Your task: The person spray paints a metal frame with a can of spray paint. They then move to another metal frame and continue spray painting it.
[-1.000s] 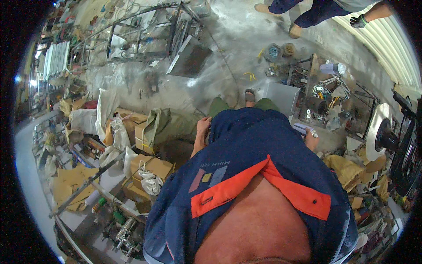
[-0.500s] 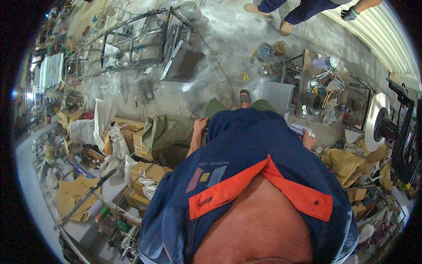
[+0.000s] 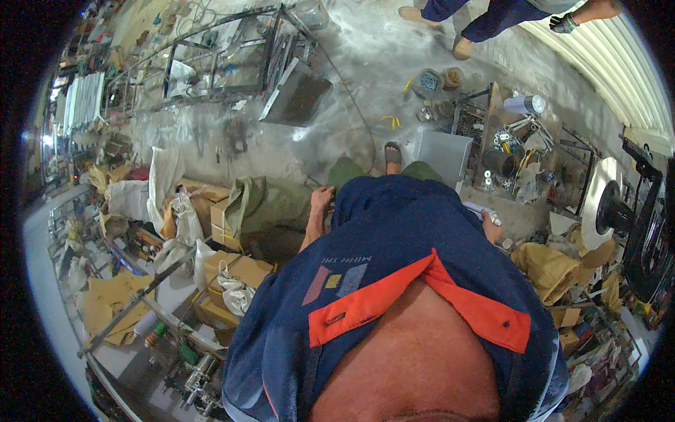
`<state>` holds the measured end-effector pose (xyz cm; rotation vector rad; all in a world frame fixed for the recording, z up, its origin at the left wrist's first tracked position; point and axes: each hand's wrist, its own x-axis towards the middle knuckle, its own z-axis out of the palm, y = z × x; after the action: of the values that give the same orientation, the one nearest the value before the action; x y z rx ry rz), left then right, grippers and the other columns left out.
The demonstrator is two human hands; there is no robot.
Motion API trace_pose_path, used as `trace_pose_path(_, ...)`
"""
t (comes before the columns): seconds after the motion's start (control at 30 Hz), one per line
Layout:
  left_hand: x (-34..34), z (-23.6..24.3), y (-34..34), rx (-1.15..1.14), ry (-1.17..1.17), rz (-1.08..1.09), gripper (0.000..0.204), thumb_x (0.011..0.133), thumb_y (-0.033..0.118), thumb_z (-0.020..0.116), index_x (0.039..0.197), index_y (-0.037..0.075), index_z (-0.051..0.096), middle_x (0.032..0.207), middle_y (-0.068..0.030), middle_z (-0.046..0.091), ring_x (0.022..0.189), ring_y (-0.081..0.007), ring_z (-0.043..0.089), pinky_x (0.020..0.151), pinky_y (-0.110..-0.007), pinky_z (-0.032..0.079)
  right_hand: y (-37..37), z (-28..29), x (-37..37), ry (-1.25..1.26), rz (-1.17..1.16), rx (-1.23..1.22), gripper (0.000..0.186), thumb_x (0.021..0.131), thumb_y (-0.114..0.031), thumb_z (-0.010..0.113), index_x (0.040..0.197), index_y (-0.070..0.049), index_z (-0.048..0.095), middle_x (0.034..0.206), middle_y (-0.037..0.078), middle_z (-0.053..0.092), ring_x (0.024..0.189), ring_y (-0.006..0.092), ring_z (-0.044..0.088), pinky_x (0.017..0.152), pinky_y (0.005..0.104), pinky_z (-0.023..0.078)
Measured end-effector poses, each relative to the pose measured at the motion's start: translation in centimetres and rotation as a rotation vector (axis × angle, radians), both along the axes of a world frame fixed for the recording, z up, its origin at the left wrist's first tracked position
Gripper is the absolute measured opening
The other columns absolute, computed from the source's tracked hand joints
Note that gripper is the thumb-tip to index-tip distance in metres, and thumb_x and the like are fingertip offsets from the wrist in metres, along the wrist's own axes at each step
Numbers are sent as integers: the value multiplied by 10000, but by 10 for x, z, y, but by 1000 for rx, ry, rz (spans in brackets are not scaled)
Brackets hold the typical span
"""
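My right hand (image 3: 492, 228) hangs beside my right hip, its fingers wrapped round a white and lavender can (image 3: 479, 209). The can points toward my leg, and my palm hides part of it. By my left thigh, my left hand (image 3: 321, 200) has its fingers curled in; whether anything is in them is hidden. An olive-green cloth (image 3: 267, 204) lies over boxes just left of that hand. To the right ahead, a low work table (image 3: 492, 112) carries a similar lavender can (image 3: 524, 105), wrenches (image 3: 531, 130) and metal rings (image 3: 487, 177).
A grey metal panel (image 3: 443, 156) lies near my right foot. Buckets of small parts (image 3: 427, 81) stand farther off. Beyond, a person (image 3: 485, 21) stands wearing a glove. A black fan (image 3: 619, 207) is at right, cardboard boxes (image 3: 242, 276) at left, and a steel frame (image 3: 218, 91) far left.
The view has shifted slightly. My right hand keeps its hold on the can, now turned a little, and my left hand stays by my thigh.
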<state>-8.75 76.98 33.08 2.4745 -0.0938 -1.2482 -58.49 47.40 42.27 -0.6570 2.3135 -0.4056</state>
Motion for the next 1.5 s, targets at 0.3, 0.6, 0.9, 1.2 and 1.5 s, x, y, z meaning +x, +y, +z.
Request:
trace_pose_path(0.3,87,-9,-56,-21,123,8,740,902,370,760,1524,34,542,1201,-230,755,1108,-304,756,917,-494,604,16,-38,-20,-29,-42,21,716,744,-161,962,1318,37,583,1045,193,722,723,276,703,502,387,542)
trace_pose_path(0.6,182,56,-126,-344,128,156,483,991,247,721,1408,28,617,1162,-135,752,1014,-275,745,827,-456,593,-18,-43,-38,175,94,-85,818,694,-401,960,1327,-2,629,1164,214,744,998,343,734,869,445,596)
trace_pose_path(0.9,48,4,-56,-52,317,-182,305,998,299,705,1138,32,753,1034,-102,775,927,-228,728,735,-394,562,-39,-88,-91,353,-138,-120,915,637,-415,994,1351,6,605,1313,239,702,1251,411,662,1102,485,504)
trace_pose_path(1.2,35,-9,50,18,167,314,424,984,340,730,1258,18,762,1023,-102,771,889,-215,704,713,-390,551,-60,-133,-64,191,-92,-224,973,677,-421,986,1440,-1,554,1348,216,695,1242,387,666,1093,485,510)
trace_pose_path(1.5,58,39,-56,-209,288,308,795,1044,252,677,1696,96,250,1037,-114,741,846,-264,745,654,-448,580,-77,-135,-71,447,-57,-178,1068,629,-457,1005,1436,38,510,1390,263,623,1278,441,617,1125,518,477)
